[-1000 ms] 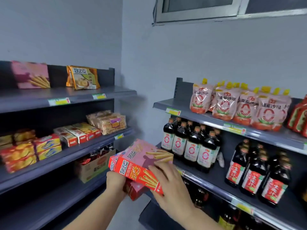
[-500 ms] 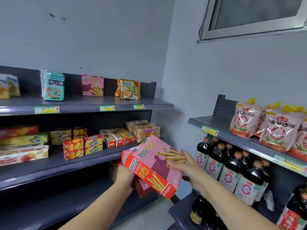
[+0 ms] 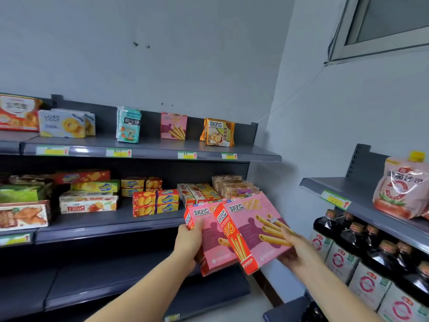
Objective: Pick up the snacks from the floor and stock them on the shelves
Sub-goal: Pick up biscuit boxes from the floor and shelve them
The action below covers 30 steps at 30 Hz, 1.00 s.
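Placement likely belongs beside the shelved pink box (image 3: 173,125), upright, face outward. Left hand (image 3: 189,240) grips the rear box (image 3: 214,249), right hand (image 3: 296,251) the front box (image 3: 251,219).

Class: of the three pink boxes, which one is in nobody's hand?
The pink box on the top shelf, standing between the teal pack and the orange bag. The left hand grips the left box, the right hand the right box.

a grey-framed window (image 3: 390,17) sits high on the wall. well below it, dark bottles (image 3: 371,252) with white-and-red labels stand in rows. between the window and the bottles leans a pink spouted pouch (image 3: 401,189) with a yellow cap. left of the window, two dark marks (image 3: 135,44) dot the wall (image 3: 185,66).
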Available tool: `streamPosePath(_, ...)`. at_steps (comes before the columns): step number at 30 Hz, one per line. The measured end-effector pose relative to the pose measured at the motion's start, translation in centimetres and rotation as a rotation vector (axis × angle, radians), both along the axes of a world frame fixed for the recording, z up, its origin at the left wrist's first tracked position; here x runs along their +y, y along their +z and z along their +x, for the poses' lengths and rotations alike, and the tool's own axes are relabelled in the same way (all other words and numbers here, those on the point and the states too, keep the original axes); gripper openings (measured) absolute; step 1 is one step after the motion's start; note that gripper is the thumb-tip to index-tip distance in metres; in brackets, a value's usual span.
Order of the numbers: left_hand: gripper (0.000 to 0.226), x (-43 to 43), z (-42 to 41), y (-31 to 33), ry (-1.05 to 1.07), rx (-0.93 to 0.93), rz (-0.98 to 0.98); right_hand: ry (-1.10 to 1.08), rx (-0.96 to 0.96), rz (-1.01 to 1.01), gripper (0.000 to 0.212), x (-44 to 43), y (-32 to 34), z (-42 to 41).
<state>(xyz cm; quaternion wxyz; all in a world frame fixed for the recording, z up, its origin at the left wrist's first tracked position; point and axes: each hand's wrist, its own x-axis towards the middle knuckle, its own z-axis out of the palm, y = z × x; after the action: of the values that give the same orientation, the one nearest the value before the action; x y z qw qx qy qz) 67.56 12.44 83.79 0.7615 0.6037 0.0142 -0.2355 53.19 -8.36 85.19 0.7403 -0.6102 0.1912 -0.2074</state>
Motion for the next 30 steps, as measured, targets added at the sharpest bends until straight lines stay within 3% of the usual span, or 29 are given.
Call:
streamPosePath(4,0.042,1.1,1.0,0.1,0.038,-0.012,0.015,0.024,-0.060,0.097,0.033,0.2,-0.2,1.3)
streamPosePath(14,0.041,4.2,5.0,2.4,0.079,-0.101,0.027,0.094,-0.042,0.036,0.029,3.1,1.2,7.0)
streamPosePath(16,0.044,4.9,6.6,2.8,0.101,-0.113,0.009,0.099,-0.065,0.056,0.038,3.8,1.1,8.5)
streamPosePath(20,0.044,5.9,10.4,4.1,0.138,-0.144,-0.011,0.069,-0.098,0.096,0.089,4.3,1.2,12.0)
streamPosePath(25,0.056,6.8,15.8,6.0,0.196,-0.191,0.004,0.238,-0.067,0.042,0.063,6.8,3.8,16.8)
streamPosePath(30,0.052,8.5,21.3,9.1,0.190,-0.296,0.035,0.344,-0.004,-0.035,0.042,9.5,6.5,21.9)
